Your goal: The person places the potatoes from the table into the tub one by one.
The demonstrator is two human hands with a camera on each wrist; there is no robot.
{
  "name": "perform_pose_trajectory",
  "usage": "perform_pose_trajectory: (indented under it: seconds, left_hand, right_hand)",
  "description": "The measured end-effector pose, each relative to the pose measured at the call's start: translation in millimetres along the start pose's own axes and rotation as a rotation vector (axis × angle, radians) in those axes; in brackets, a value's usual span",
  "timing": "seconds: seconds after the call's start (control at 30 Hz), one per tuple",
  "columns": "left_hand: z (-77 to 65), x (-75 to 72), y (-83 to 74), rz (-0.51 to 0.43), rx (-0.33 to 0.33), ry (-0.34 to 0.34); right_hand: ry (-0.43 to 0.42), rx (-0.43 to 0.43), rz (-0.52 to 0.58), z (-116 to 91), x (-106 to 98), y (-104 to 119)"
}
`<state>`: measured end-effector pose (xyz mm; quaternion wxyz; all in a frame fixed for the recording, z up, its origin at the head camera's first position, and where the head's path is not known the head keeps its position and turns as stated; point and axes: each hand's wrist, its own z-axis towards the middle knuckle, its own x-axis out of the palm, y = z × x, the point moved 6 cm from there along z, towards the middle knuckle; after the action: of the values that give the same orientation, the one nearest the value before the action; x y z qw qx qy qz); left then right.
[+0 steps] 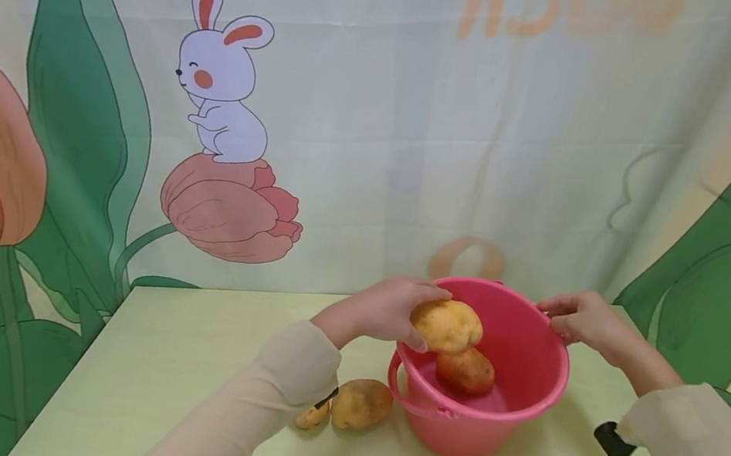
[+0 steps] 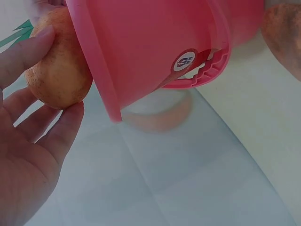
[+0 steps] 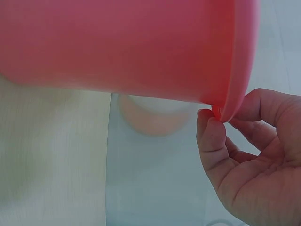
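Note:
A pink bucket (image 1: 469, 437) stands upright on the table, its handle hanging down on the left. My left hand (image 1: 392, 310) grips a yellow potato (image 1: 453, 326) over the bucket's left rim; in the left wrist view, thumb and fingers wrap around that potato (image 2: 59, 61) beside the rim. Inside the bucket lies a browner potato (image 1: 466, 371), partly covered by the held one. On the far right side, my right hand (image 1: 587, 321) pinches the rim; the right wrist view shows the thumb and fingers (image 3: 214, 136) on either side of the edge.
Left of the bucket, a large potato (image 1: 361, 405) lies on the pale table (image 1: 174, 388) against a smaller potato (image 1: 312, 415), partly hidden by the left sleeve. A curtain (image 1: 355, 102) printed with a rabbit and tulips hangs behind the table.

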<state>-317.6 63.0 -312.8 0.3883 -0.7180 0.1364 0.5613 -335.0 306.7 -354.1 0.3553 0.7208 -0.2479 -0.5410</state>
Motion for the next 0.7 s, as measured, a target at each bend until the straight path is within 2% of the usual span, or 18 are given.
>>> perform_pose_trajectory:
  seconds: [0.37, 0.7]
  left_hand:
    - [9.9, 13.1, 4.3, -0.014, -0.027, 0.045]
    - [12.7, 17.0, 4.6, -0.012, -0.039, 0.068]
  right_hand:
    - [-0.001, 0.0, -0.004, 0, 0, -1]
    - [-0.001, -0.002, 0.007, 0, -1, -1]
